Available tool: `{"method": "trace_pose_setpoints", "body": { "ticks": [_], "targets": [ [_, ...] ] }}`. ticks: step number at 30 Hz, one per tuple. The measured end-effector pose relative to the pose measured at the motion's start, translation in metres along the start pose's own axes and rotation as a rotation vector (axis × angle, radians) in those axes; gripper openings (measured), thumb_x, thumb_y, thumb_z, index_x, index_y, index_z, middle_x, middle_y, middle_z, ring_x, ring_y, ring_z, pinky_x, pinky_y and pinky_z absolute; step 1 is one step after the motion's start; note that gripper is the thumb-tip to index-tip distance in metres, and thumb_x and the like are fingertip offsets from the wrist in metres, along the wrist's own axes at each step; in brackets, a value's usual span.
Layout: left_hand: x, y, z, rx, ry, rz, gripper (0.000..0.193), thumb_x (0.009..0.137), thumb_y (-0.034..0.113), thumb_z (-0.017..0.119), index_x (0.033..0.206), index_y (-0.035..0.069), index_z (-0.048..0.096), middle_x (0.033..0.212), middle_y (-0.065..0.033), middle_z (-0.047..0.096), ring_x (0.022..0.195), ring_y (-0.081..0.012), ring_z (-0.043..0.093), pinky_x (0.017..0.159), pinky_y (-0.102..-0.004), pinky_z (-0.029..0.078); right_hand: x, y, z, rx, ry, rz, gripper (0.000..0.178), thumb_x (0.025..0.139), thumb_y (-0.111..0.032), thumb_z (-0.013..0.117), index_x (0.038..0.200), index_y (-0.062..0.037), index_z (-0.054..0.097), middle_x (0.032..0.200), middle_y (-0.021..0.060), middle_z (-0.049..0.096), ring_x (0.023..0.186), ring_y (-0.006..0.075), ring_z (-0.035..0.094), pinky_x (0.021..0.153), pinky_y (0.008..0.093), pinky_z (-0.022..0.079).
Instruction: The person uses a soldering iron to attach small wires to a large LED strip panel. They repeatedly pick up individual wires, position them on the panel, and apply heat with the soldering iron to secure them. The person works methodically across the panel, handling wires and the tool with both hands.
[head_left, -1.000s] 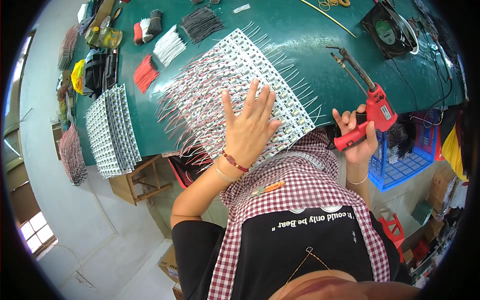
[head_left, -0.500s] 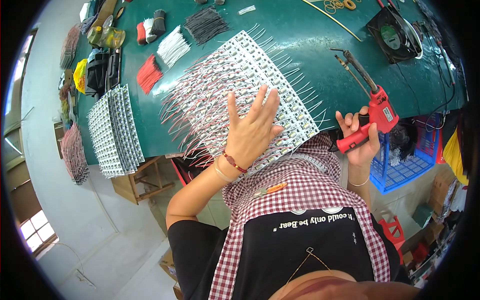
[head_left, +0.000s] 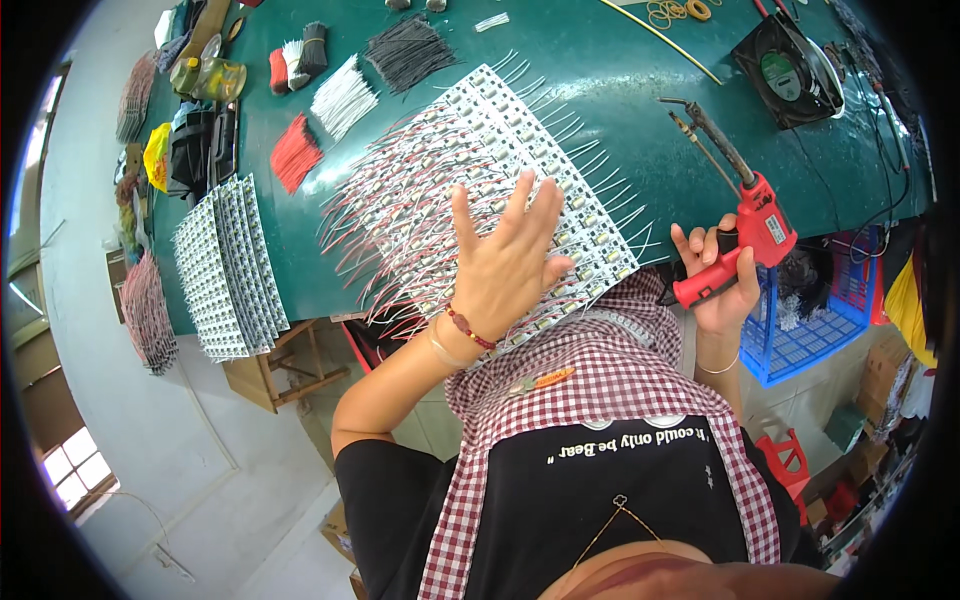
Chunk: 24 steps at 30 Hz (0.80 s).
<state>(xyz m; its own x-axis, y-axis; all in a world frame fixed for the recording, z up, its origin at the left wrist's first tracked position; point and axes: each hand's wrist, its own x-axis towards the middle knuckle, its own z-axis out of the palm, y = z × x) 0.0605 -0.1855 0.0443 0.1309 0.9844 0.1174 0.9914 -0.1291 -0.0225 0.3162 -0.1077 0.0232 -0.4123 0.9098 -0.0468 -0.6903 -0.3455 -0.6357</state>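
Observation:
My left hand (head_left: 510,265) lies flat, fingers spread, on a sheet of white LED strip boards (head_left: 455,160) with red and white wire leads sticking out of its edges. The sheet rests on the green workbench (head_left: 590,60) and overhangs its near edge. My right hand (head_left: 722,285) grips the red handle of a soldering gun (head_left: 745,215), held off the bench's near edge to the right of the sheet, with its metal tip pointing away over the bench.
A second stack of LED boards (head_left: 225,265) lies at the bench's left end. Bundles of red (head_left: 296,152), white (head_left: 342,97) and black wires (head_left: 410,52) sit behind the sheet. A black fan (head_left: 788,68) stands at the far right. A blue crate (head_left: 805,330) is below the bench.
My left hand has shifted slightly on the sheet with the fingers spreading a little. The soldering gun stays held at the right.

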Motion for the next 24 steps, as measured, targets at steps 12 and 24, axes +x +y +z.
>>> {"method": "trace_pose_setpoints", "body": {
  "ticks": [12,24],
  "targets": [
    [0.004,-0.009,0.005,0.076,-0.02,-0.055,0.058,0.095,0.052,0.032,0.133,0.012,0.049,0.138,0.0008,0.047,0.138,-0.0193,0.03,0.109,-0.0666,0.002,0.0,-0.001,0.004,0.008,0.005,-0.007,0.037,0.094,-0.033,0.056,0.116,-0.0053,0.045,0.077,0.0069,0.055,0.092,0.0216,0.053,0.108,0.0507,0.031],
    [-0.004,-0.001,-0.004,-0.09,0.018,-0.13,0.056,0.091,0.047,0.044,0.131,0.009,0.052,0.138,-0.0019,0.047,0.138,-0.0221,0.03,0.108,-0.0659,0.002,-0.004,-0.001,0.004,0.036,0.014,0.001,0.037,0.093,-0.033,0.056,0.115,-0.0052,0.045,0.077,0.0074,0.055,0.091,0.0216,0.053,0.108,0.05,0.03]
  ]
}}
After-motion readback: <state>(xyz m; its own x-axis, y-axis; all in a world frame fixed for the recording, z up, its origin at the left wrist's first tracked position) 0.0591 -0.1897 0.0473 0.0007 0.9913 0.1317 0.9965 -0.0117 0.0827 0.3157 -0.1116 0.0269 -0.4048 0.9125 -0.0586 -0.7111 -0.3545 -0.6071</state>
